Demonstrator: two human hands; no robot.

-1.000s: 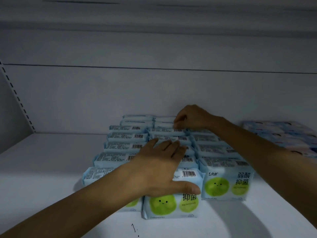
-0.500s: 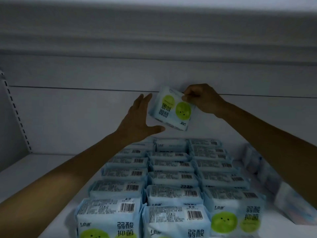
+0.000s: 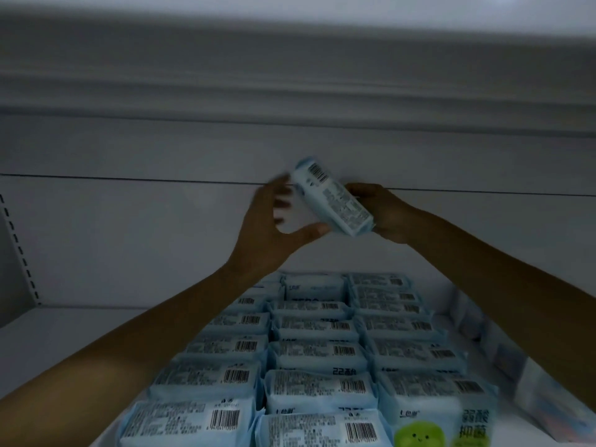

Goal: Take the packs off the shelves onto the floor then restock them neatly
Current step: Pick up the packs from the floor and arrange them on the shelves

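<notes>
The right hand (image 3: 385, 216) grips one pack (image 3: 335, 201) by its lower right end, fingers curled behind it and out of sight. It holds the pack up in the air in front of the back panel (image 3: 129, 240). The left hand (image 3: 267, 227) is spread wide beside it. Its thumb touches the pack's lower edge, and its fingers are loose and blurred near the upper end (whether they touch it I cannot tell).

A second ago both hands were down among the stock, the right one picking at the far end of the middle row. Half a second ago the pack was already raised, with its green-faced front toward the camera. Now it has been turned, and the barcode and small print face out, slanting from upper left to lower right.

Below the hands, the rows of packs (image 3: 316, 350) stand three across on the shelf (image 3: 64, 337), barcodes up and mostly square to one another. Some paler packs (image 3: 548, 411) lie blurred to the right.

My reading is that this is the restocking half of the task. The turn brings the lifted pack toward the same barcode-up facing as its neighbours, so it looks about ready to go back into a row. The grip on the soft wrapper looks light, so it could slip.
</notes>
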